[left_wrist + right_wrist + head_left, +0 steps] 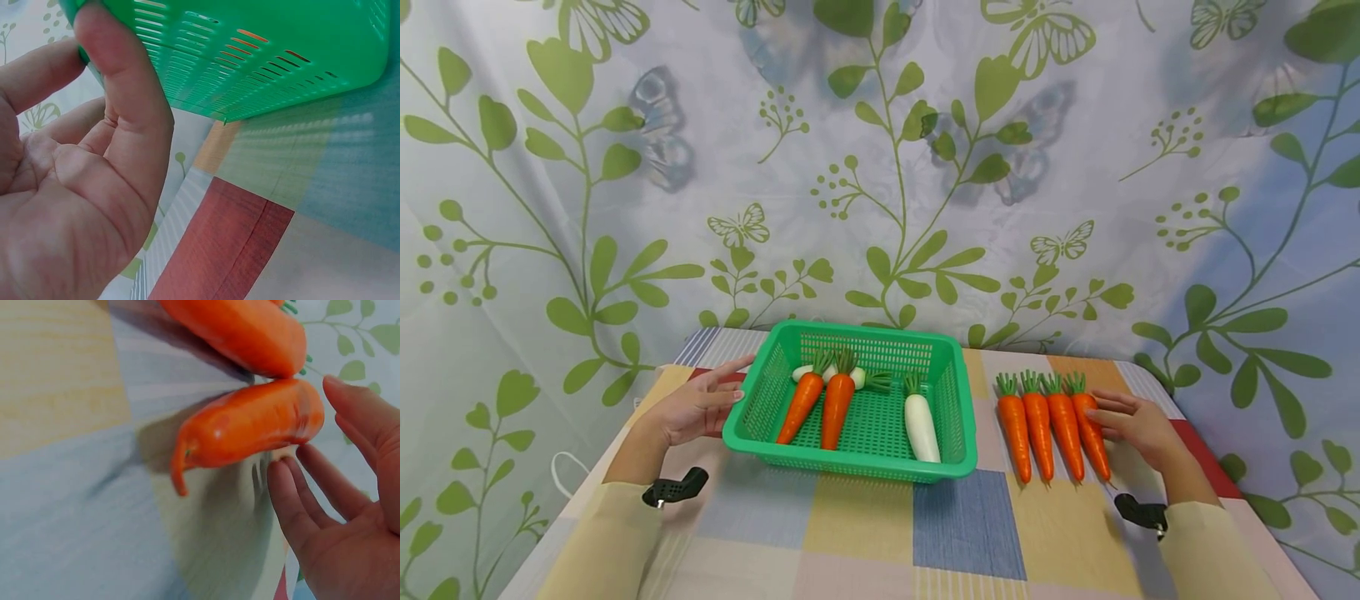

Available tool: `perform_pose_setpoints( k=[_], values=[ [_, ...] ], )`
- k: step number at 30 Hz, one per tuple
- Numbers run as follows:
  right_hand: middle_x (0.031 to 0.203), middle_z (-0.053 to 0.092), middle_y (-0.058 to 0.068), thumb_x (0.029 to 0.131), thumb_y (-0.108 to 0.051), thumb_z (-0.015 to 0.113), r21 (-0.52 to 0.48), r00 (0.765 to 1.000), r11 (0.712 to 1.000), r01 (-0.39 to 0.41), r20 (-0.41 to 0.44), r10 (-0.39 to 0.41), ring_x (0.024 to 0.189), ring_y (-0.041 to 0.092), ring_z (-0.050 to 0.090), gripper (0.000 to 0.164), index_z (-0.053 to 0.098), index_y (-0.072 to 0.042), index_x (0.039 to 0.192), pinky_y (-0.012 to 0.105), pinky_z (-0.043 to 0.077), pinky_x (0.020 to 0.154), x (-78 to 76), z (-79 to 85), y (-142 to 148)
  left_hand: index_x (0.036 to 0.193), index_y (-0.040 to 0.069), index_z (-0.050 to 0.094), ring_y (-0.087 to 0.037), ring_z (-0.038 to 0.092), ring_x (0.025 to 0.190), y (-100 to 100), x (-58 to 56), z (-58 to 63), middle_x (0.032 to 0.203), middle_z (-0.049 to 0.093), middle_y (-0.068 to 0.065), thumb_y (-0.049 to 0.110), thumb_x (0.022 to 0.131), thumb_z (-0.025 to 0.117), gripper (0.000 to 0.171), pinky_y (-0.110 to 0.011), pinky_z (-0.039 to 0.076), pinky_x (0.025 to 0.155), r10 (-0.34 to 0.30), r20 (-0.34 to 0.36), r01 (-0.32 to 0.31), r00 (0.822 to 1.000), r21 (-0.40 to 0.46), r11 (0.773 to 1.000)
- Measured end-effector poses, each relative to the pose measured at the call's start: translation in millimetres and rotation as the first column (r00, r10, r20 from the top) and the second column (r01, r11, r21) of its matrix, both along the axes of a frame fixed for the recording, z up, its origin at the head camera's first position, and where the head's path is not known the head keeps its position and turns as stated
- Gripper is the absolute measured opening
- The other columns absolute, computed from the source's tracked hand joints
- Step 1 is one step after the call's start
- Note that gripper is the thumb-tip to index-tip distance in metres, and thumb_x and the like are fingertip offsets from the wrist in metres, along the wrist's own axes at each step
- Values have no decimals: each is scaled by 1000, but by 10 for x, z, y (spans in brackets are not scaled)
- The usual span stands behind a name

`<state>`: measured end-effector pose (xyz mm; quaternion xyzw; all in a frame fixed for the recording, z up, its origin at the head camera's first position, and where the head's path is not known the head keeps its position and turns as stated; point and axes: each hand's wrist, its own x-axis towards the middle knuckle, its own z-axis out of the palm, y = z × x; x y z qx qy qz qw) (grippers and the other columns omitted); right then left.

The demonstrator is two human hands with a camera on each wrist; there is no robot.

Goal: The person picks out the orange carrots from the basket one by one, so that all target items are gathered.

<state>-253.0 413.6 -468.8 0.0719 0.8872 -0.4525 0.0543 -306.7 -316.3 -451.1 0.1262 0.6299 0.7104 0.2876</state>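
A green plastic basket [857, 465] stands left of the middle of the table. Inside it lie two orange carrots [838, 404] on the left, a white radish [921, 427] on the right and smaller white vegetables [858, 378] at the back. My left hand [703, 406] is at the basket's left side, its loosely extended fingers at the rim in the left wrist view. To the right of the basket, several carrots lie side by side, green tops away from me. Beside the rightmost carrot [250, 425] is my right hand [1138, 429], fingers spread, fingertips right at its upper end.
A patchwork-patterned cloth [865, 533] covers the table. Behind it hangs a pale curtain [820, 183] printed with green leaves and butterflies. A white cord [557, 475] loops at the table's left edge. Each wrist wears a black camera mount [676, 487].
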Motion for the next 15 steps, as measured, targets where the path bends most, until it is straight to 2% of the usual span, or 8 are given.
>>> perform_pose_setpoints(
  k=[4, 6, 7, 9, 12, 15],
  values=[
    [152, 47, 31, 97, -45, 68, 68, 999, 997, 30, -33, -28, 92, -3, 68, 78, 41, 1, 154, 16, 57, 79, 29, 60, -50, 167, 22, 10, -28, 72, 111, 0, 2, 2, 147, 55, -10, 9, 108, 49, 72, -45, 60, 94, -6, 0, 6, 1000, 0, 1000],
    [151, 49, 30, 97, -48, 67, 99, 998, 994, 45, -50, -40, 95, 3, 70, 77, 43, 0, 153, 17, 57, 79, 44, 86, -78, 167, 22, 10, -28, 72, 111, 2, 0, 0, 146, 55, -10, 9, 108, 49, 72, -45, 60, 93, -7, 0, 7, 1000, 1, 1000],
    [150, 50, 29, 97, -49, 67, 114, 997, 992, 54, -58, -48, 97, 7, 71, 77, 44, -1, 153, 21, 58, 82, 50, 99, -95, 167, 22, 10, -28, 72, 111, 1, -1, -2, 146, 55, -10, 9, 108, 49, 72, -45, 60, 94, -8, 1, 8, 1000, 2, 1000],
    [150, 50, 29, 97, -50, 66, 123, 996, 991, 56, -72, -48, 106, 21, 72, 76, 44, -2, 153, 36, 60, 92, 67, 129, -140, 167, 22, 10, -27, 72, 112, 0, -3, -6, 145, 56, -9, 8, 107, 49, 72, -45, 60, 94, -10, 0, 10, 1000, 4, 1000],
    [150, 49, 30, 98, -50, 64, 119, 995, 992, 44, -92, -34, 121, 42, 64, 75, 44, -3, 154, 63, 49, 104, 98, 186, -233, 167, 22, 10, -27, 72, 111, -5, -7, -11, 144, 57, -8, 8, 107, 50, 73, -45, 60, 94, -13, -1, 13, 1000, 5, 1000],
    [151, 48, 31, 99, -49, 64, 96, 994, 995, 35, -108, -24, 132, 51, 52, 75, 43, -2, 154, 73, 40, 107, 139, 251, -356, 167, 23, 10, -27, 72, 112, -8, -13, -16, 144, 57, -8, 9, 107, 50, 72, -44, 60, 94, -15, 3, 15, 1000, 4, 1000]
  ],
)
